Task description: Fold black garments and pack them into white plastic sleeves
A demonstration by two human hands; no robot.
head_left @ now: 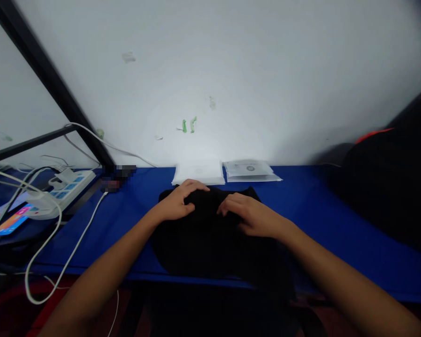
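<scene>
A black cloth lies bunched on the blue table and hangs over its front edge. My left hand rests on the cloth's upper left part, thumb and fingers apart, with nothing visible between them. On the upper right part is my right hand, its fingers curled down and pressed together against the black fabric; whether they pinch a fold is hard to make out. Just behind the cloth lie a white packet and, to its right, a clear plastic packet with a dark round mark.
The blue table meets a white wall. At left are a white power strip, loose white cables, a lit phone and a black metal frame. A large black item with an orange edge stands at right.
</scene>
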